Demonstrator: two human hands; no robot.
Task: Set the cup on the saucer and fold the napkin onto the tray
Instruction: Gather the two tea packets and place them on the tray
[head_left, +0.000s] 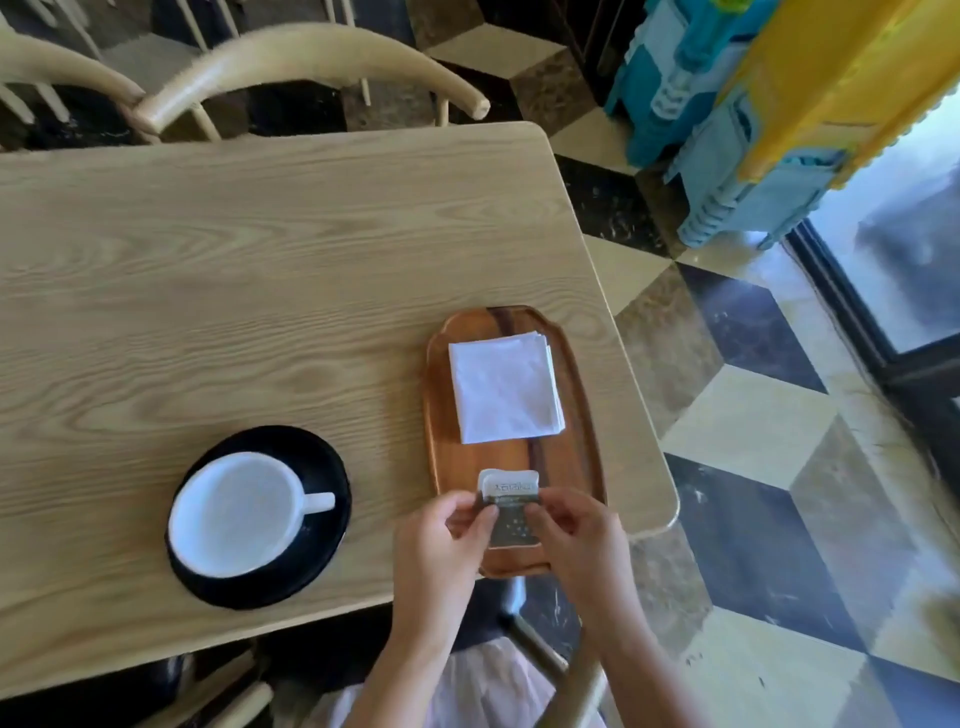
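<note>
A white cup (236, 512) stands on the black saucer (327, 467) at the table's near left, its handle pointing right. A white napkin (505, 387), folded into a square, lies on the far half of the oblong wooden tray (441, 447) at the right. Over the tray's near end my left hand (441, 540) and my right hand (574, 535) both pinch a small grey and white packet (511, 512) between thumbs and fingers, one hand at each side of it.
The light wooden table (234, 270) ends just right of the tray and close in front of me. Wooden chairs (291, 57) stand at the far side. A chair frame (550, 660) sits below my arms. Blue and yellow plastic items (737, 104) stand on the tiled floor to the right.
</note>
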